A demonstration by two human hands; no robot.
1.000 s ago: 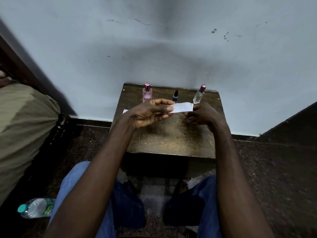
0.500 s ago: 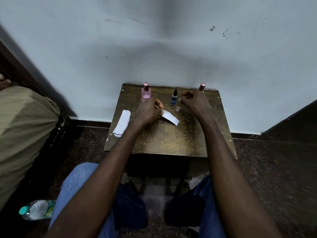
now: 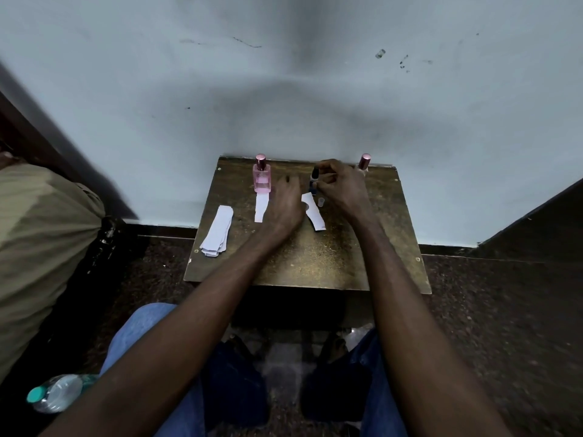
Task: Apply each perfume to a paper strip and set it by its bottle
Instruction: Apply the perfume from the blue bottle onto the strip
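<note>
Dark vial (image 3: 313, 179) in pinch of right hand (image 3: 340, 187); left hand (image 3: 285, 203) beside, fingers loose

1. The table (image 3: 299, 263) stands against the wall (image 3: 284, 89), with three bottles along its back edge.
2. The left bottle (image 3: 262, 178) stands left of the middle bottle (image 3: 313, 184). The right bottle (image 3: 365, 160) is partly behind the right hand (image 3: 339, 187).
3. The first strip (image 3: 261, 208) lies just before the left bottle, and the second strip (image 3: 314, 216) before the middle bottle. The left hand (image 3: 285, 203) is between the strips.
4. A cap (image 3: 320, 202) sits just right of the second strip.
5. A stack (image 3: 217, 231) of strips lies near the table's left edge.
6. A water bottle (image 3: 55, 393) lies on the floor, at the near left.
</note>
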